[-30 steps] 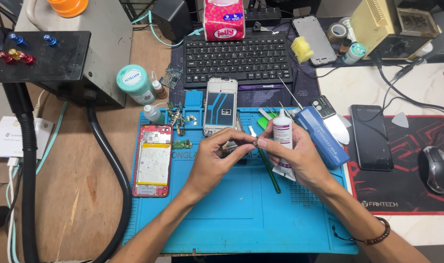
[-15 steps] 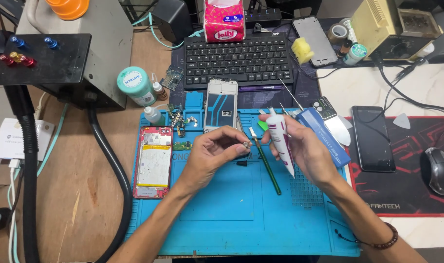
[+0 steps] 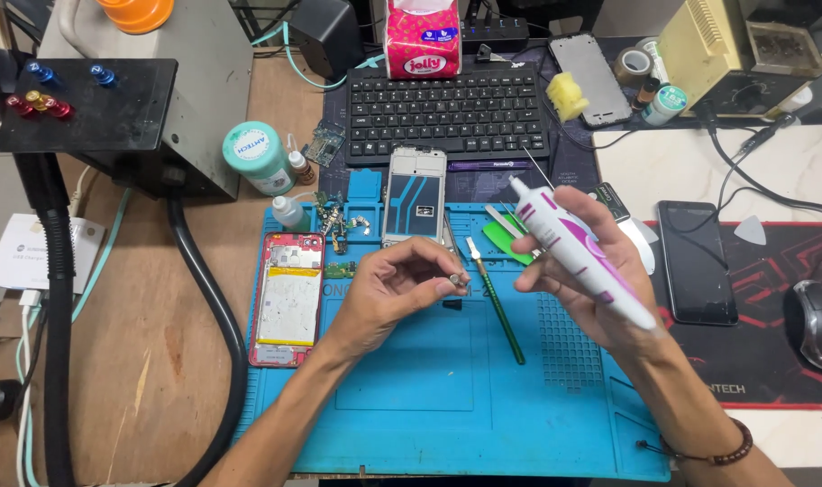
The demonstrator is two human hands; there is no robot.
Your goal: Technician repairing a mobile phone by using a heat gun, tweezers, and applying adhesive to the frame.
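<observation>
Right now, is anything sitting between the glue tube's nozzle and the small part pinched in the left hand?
Nothing visible does. The left hand pinches a small grey part above the blue mat; the right hand holds the white and purple tube off to the side, nozzle up. The green-handled tool lies on the mat below that gap.

The right hand (image 3: 580,271) has swung the white-and-purple glue tube (image 3: 580,249) out toward three o'clock, well apart from the left hand (image 3: 395,287); a second ago the two were pressed together over the blue mat. The tube's needle nozzle now points to eleven o'clock, clear of the small part (image 3: 459,280) pinched in the left fingertips. The green-handled tool (image 3: 498,309), earlier half hidden beneath the right hand, lies fully exposed between the hands.
</observation>
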